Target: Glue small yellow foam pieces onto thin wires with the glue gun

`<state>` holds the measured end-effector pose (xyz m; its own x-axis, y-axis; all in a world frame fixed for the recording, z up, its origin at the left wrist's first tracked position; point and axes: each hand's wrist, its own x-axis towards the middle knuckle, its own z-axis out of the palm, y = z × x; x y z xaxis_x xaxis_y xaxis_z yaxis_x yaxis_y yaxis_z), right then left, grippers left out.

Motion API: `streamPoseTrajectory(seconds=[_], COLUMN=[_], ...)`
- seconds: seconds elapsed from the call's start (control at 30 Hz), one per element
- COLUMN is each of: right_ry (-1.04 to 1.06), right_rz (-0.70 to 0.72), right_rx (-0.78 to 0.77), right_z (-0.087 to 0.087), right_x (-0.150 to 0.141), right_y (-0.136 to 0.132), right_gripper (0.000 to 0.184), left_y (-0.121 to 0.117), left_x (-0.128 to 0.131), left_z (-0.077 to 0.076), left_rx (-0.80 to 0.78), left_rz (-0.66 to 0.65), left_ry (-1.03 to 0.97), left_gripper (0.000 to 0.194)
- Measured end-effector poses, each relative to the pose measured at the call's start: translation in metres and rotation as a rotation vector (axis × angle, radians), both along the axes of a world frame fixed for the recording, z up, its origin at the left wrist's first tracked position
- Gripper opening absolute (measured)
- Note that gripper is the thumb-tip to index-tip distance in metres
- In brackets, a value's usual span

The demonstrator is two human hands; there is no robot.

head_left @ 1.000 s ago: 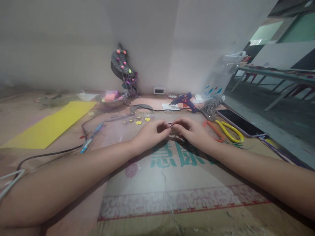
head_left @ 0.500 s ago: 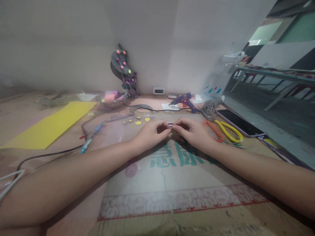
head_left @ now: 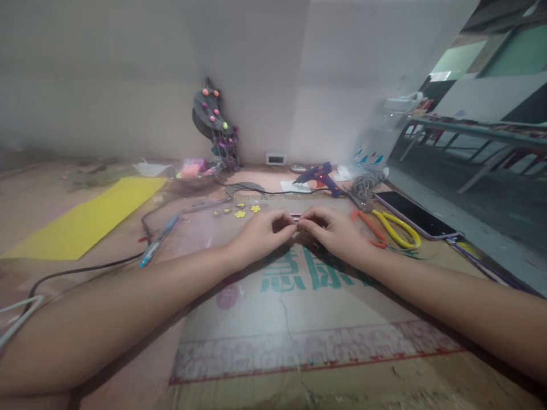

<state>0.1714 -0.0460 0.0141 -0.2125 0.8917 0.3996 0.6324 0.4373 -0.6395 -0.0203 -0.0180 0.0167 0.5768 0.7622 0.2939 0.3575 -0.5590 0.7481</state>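
My left hand and my right hand meet above the printed board, thumbs and forefingers pinched almost tip to tip. Something tiny sits between the fingertips, mostly hidden and too small to name. Just behind the fingertips shows a small pinkish strip; whether it is held or lies on the board, I cannot tell. Left of my left hand lie a yellow flower piece, another flower piece and several smaller yellow bits. Beside my right hand are the orange-and-yellow-handled pliers.
A blue glue gun rests at the back, its black cord running left. A phone, grey yarn and a water bottle stand or lie right. Yellow sheet and a blue pen are left.
Both hands stay nearly in place, with only slight shifts of the fingertips. The pinkish strip behind the fingers shows more than one second ago.
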Motion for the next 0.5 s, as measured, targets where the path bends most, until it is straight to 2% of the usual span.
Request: streamPoseTrajectory(seconds=[0.5], right_ry=[-0.002], right_rz=[0.017], right_rx=[-0.020], right_z=[-0.0013], right_x=[-0.0004], right_y=[0.0006], right_gripper=[0.023], left_y=[0.0007], left_x=[0.0001], left_z=[-0.0005], left_rx=[0.013], left_rz=[0.005], left_ry=[0.003], left_gripper=[0.020])
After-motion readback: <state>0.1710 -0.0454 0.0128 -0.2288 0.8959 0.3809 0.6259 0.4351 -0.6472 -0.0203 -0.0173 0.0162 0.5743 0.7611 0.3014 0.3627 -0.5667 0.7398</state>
